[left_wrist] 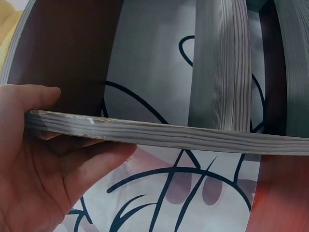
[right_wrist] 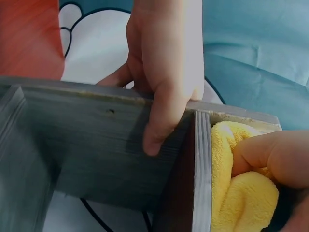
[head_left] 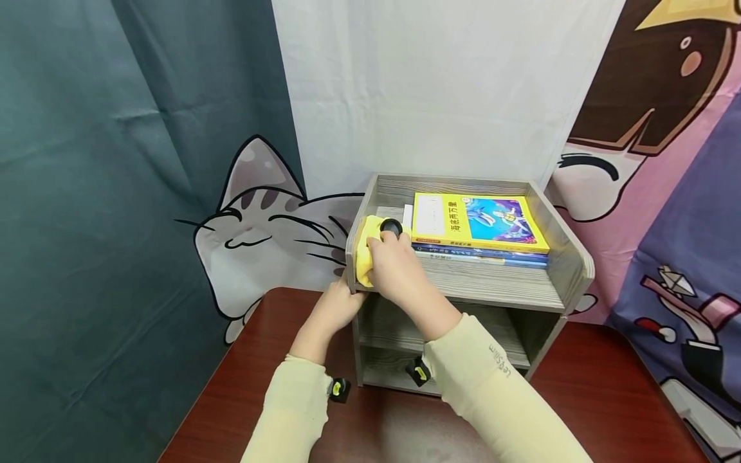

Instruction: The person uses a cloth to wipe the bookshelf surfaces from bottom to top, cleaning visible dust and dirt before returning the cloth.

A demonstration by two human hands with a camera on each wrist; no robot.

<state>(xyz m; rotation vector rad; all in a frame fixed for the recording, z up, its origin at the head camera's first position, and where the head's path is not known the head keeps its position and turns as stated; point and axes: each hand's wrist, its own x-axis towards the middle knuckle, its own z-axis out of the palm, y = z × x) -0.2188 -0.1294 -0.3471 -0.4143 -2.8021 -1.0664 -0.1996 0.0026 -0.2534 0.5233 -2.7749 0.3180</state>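
A small grey wood-grain shelf unit [head_left: 492, 280] stands on the table. My left hand [head_left: 337, 307] grips its left side panel [left_wrist: 159, 133] just below the top board, thumb inside and fingers outside. My right hand [head_left: 399, 267] holds a bunched yellow cloth [head_left: 365, 254] against the inner face of that panel, in the top compartment. In the right wrist view, the fingers [right_wrist: 275, 157] press into the folds of the yellow cloth [right_wrist: 246, 200]. A round black thing [head_left: 391, 226] shows just beyond the right hand, partly hidden by it.
Several books lie stacked in the top compartment, a yellow-covered book [head_left: 480, 222] uppermost, right of the cloth. Lower compartments [head_left: 399, 321] open toward me. The reddish-brown table [head_left: 278, 334] extends on both sides. A printed curtain [head_left: 451, 83] hangs close behind.
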